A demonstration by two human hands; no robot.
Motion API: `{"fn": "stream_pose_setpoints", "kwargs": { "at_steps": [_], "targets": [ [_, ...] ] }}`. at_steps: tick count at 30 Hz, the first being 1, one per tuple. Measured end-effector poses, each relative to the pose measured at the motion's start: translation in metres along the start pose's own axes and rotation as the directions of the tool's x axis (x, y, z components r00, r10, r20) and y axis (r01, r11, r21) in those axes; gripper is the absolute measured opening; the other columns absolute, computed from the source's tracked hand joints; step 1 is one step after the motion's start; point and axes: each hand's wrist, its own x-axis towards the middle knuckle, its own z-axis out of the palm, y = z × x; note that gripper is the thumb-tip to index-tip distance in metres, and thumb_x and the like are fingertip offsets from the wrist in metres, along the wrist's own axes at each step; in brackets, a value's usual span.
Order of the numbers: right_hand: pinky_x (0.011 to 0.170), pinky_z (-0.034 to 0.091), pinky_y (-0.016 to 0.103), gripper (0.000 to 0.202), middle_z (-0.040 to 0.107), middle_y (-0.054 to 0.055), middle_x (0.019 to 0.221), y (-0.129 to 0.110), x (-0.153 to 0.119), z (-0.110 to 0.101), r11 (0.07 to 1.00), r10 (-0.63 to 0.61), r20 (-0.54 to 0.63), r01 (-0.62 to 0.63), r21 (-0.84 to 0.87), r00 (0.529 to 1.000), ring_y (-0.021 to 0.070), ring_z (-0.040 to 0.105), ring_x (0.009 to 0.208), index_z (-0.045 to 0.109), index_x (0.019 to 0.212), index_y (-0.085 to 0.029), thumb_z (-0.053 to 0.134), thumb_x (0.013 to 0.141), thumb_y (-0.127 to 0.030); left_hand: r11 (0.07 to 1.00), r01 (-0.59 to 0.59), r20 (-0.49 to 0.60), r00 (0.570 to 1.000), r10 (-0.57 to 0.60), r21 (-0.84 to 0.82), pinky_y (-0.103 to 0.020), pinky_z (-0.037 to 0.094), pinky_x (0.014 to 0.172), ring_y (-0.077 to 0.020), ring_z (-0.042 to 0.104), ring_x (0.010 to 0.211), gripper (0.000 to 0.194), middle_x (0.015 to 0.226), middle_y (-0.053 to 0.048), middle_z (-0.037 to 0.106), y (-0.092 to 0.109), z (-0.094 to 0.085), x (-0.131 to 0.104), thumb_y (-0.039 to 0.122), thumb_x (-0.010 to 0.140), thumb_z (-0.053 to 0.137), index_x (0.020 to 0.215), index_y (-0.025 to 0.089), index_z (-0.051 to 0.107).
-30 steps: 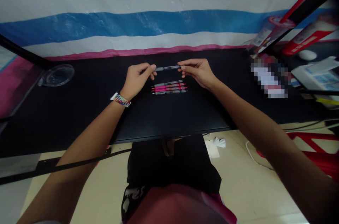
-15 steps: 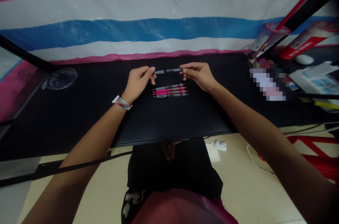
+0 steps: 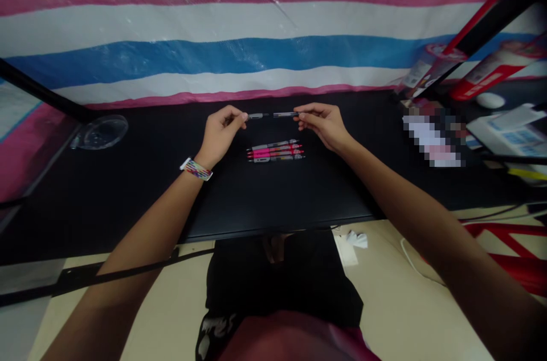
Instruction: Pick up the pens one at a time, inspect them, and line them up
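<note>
The person holds a slim pen level above the black table (image 3: 128,190), and it shows as two pieces in line: a short grey piece (image 3: 256,116) pinched between the thumb and fingertips of the left hand (image 3: 220,130), and a darker piece (image 3: 285,115) pinched the same way by the right hand (image 3: 325,124). A thin dark stretch lies between the two pieces; whether they are joined there or apart is too small to tell. Both hands are closed on their ends, the other fingers curled in. Just below, on the table, four more pens (image 3: 276,151) lie side by side in a tight row, two grey and two pink, parallel to the held one and near both hands. The tabletop around them is bare dark surface out to its front edge. A clear round lid (image 3: 101,131) sits well apart to the left, and boxes and papers (image 3: 508,127) crowd the right end. The striped tarp (image 3: 239,53) closes off the back edge.
</note>
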Motion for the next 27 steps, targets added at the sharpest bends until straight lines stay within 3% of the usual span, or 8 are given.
{"fn": "stream_pose_setpoints", "kwargs": {
  "at_steps": [5, 12, 17, 23, 25, 27],
  "targets": [
    [0.072, 0.064, 0.032, 0.018, 0.082, 0.003, 0.086, 0.003, 0.004, -0.006, 0.998, -0.062, -0.068, 0.060, -0.034, 0.996, 0.0149, 0.071, 0.072, 0.088, 0.096, -0.024, 0.093, 0.079, -0.030, 0.999, 0.005, -0.018, 1.000, -0.005, -0.034, -0.034, 0.064, 0.086, -0.0201, 0.080, 0.089, 0.018, 0.097, -0.006, 0.086, -0.001, 0.001, -0.001, 0.040, 0.093, 0.089, 0.100, 0.023, 0.086],
    [0.076, 0.065, 0.035, 0.015, 0.080, 0.004, 0.086, 0.006, 0.008, -0.010, 0.988, -0.121, -0.135, 0.107, -0.109, 0.983, 0.0165, 0.072, 0.074, 0.086, 0.097, -0.023, 0.085, 0.083, -0.028, 0.997, 0.036, -0.035, 0.999, -0.039, -0.071, -0.037, 0.066, 0.093, -0.0228, 0.083, 0.096, 0.027, 0.102, -0.008, 0.088, 0.000, 0.002, -0.002, 0.046, 0.092, 0.091, 0.103, 0.022, 0.087],
    [0.079, 0.065, 0.037, 0.019, 0.083, 0.006, 0.087, 0.006, 0.003, -0.002, 0.989, -0.118, -0.013, 0.116, -0.090, 0.993, 0.0188, 0.076, 0.078, 0.090, 0.098, -0.022, 0.091, 0.080, -0.027, 0.999, 0.026, 0.043, 0.999, -0.024, -0.034, -0.035, 0.064, 0.089, -0.0205, 0.080, 0.087, 0.027, 0.090, -0.006, 0.086, -0.003, 0.002, -0.001, 0.049, 0.097, 0.085, 0.095, 0.021, 0.086],
    [0.091, 0.067, 0.044, 0.024, 0.086, 0.007, 0.094, 0.006, -0.003, 0.005, 0.989, -0.089, 0.060, 0.095, -0.114, 0.994, 0.0226, 0.079, 0.088, 0.091, 0.099, -0.023, 0.097, 0.079, -0.035, 0.999, 0.027, 0.104, 0.994, -0.031, 0.041, -0.030, 0.054, 0.071, -0.0132, 0.064, 0.063, 0.052, 0.065, -0.001, 0.067, -0.008, 0.002, 0.000, 0.053, 0.111, 0.063, 0.072, 0.021, 0.072],
    [0.090, 0.067, 0.044, 0.025, 0.086, 0.006, 0.091, 0.006, -0.002, 0.005, 0.991, -0.076, 0.050, 0.081, -0.110, 0.996, 0.0219, 0.078, 0.084, 0.091, 0.099, -0.023, 0.097, 0.079, -0.037, 1.000, 0.011, 0.113, 0.993, -0.013, 0.022, -0.030, 0.055, 0.075, -0.0142, 0.067, 0.070, 0.041, 0.073, -0.002, 0.070, -0.008, 0.002, -0.001, 0.050, 0.107, 0.071, 0.079, 0.021, 0.074],
    [0.086, 0.066, 0.043, 0.026, 0.086, 0.006, 0.091, 0.006, -0.001, 0.003, 0.993, -0.053, 0.038, 0.056, -0.100, 0.998, 0.0202, 0.076, 0.079, 0.091, 0.099, -0.022, 0.096, 0.079, -0.037, 0.999, -0.005, 0.130, 0.991, 0.010, -0.040, -0.032, 0.059, 0.084, -0.0173, 0.074, 0.085, 0.027, 0.090, -0.003, 0.078, -0.006, 0.004, -0.002, 0.048, 0.098, 0.083, 0.098, 0.022, 0.078]
  ]
}}
